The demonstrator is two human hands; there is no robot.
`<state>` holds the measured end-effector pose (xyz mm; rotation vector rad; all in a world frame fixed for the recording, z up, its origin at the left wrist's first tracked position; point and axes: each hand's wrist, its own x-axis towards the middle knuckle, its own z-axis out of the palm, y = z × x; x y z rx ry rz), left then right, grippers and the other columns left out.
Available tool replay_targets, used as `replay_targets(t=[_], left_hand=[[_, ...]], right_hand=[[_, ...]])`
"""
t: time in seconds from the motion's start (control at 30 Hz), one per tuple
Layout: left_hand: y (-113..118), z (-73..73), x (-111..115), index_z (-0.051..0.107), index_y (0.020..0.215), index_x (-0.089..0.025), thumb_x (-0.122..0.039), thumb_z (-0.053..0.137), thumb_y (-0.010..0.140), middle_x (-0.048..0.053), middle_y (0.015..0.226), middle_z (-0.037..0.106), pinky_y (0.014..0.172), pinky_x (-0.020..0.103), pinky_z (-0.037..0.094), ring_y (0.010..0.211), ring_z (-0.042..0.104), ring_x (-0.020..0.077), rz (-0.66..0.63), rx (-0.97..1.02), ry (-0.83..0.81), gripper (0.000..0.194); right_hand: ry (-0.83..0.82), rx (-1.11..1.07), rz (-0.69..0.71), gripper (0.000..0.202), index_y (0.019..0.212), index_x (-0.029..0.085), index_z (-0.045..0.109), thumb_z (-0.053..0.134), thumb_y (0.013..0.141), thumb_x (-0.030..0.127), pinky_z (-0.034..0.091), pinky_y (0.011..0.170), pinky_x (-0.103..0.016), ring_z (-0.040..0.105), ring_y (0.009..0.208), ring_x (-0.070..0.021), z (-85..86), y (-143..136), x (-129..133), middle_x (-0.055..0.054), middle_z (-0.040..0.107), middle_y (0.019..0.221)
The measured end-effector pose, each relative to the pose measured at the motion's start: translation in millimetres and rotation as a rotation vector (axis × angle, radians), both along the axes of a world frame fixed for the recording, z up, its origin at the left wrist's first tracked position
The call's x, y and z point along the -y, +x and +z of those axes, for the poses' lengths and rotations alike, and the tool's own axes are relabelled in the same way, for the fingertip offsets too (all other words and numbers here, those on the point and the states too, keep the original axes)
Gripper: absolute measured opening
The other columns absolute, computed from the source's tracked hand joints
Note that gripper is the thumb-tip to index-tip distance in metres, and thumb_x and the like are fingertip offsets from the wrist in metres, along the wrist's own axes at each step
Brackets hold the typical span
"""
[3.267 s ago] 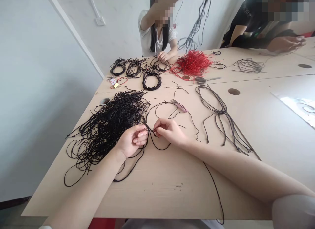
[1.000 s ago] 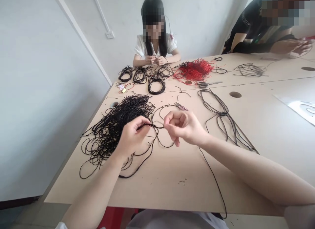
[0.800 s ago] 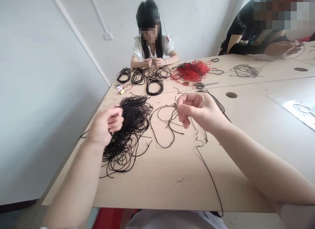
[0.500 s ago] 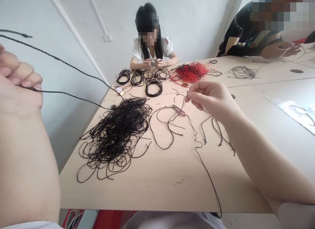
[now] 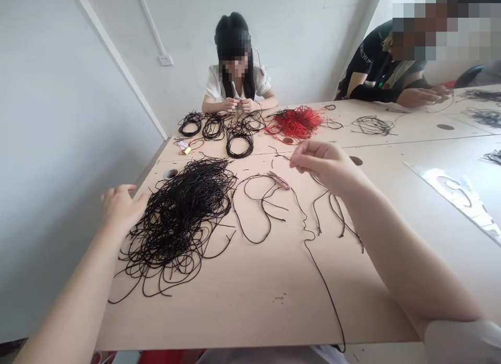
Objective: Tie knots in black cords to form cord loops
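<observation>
We are seeing the left hand (image 5: pixel 122 207) at the left side of the table (image 5: pixel 219 322), just beside the big tangled pile of black cords (image 5: pixel 183 207); its thumb and fingers are standing apart, the palm is facing down, and it is gripping nothing that we can see. Because the thumb is overlapping the edge of the pile in our view, we cannot tell if it is touching the cords. The right hand (image 5: pixel 319 165) is hovering above the middle of the table, with its fingers curling inward and the thumb tip meeting the forefinger; a thin cord scrap (image 5: pixel 279 153) is showing right at these tips, but we cannot tell if they are pinching it. Between the two hands, on the near side, a loose black cord (image 5: pixel 256 242) is lying in open curves, with a pink-handled tool (image 5: pixel 282 183) near its far end. To the right, a long thin cord (image 5: pixel 324 282) is running to the near edge, and a knotted cord bundle (image 5: pixel 343 223) is lying partly behind the right arm. Farther away, we are noticing a red cord pile (image 5: pixel 295 122), a black cord coil (image 5: pixel 239 154) and a co-worker in white (image 5: pixel 211 85), whose fingers are working on a cord.
</observation>
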<state>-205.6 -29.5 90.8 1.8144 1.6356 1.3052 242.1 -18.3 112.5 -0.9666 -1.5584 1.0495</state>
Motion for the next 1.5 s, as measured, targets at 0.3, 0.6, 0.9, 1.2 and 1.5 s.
replay_targets(t=[0.3,0.6,0.9,1.2,1.5], left_hand=[[183,20.7,50,0.063,0.120,-0.021,-0.043,0.066,0.077,0.004,0.077,0.070,0.059,0.025,0.051,0.063,0.063,0.0152,-0.508,0.025,-0.566,0.048],[192,-17.4,19,0.073,0.079,-0.020,-0.036,0.062,0.081,0.001,0.068,0.069,0.056,0.024,0.046,0.059,0.059,0.0135,-0.461,-0.279,-0.292,0.020],[188,-59.0,15,0.066,0.080,-0.019,-0.031,0.056,0.085,0.000,0.072,0.068,0.062,0.022,0.046,0.063,0.061,0.0117,-0.369,-0.224,-0.105,0.016],[188,-77.5,19,0.065,0.085,-0.022,-0.030,0.053,0.088,-0.001,0.073,0.066,0.064,0.024,0.041,0.066,0.058,0.0115,-0.320,-0.412,0.013,0.015],[190,-82.9,17,0.065,0.084,-0.023,-0.025,0.056,0.087,-0.003,0.071,0.066,0.063,0.023,0.041,0.064,0.058,0.0096,-0.346,-0.415,0.066,0.009]], right_hand=[[0.222,0.502,0.200,0.011,0.087,0.024,0.072,0.062,0.082,0.025,0.046,0.065,-0.026,0.059,0.065,-0.0119,-9.8,-47,40,0.000,0.071,0.078],[0.179,0.943,0.179,0.017,0.079,0.019,0.068,0.052,0.084,0.018,0.040,0.062,-0.026,0.056,0.069,-0.0138,-9.1,-27,19,-0.003,0.068,0.078],[-0.518,0.358,0.308,0.014,0.078,0.016,0.068,0.071,0.072,0.028,0.046,0.058,-0.023,0.052,0.059,-0.0094,-48.5,40,-109,-0.003,0.061,0.070],[-0.290,0.163,-0.328,0.019,0.096,0.013,0.061,0.058,0.086,0.029,0.046,0.065,-0.021,0.052,0.064,-0.0061,-78.5,36,-205,-0.004,0.062,0.077],[-0.226,0.642,-0.620,0.011,0.074,0.015,0.070,0.064,0.067,0.020,0.047,0.079,-0.032,0.061,0.085,-0.0234,-130.3,26,-208,-0.011,0.068,0.081]])
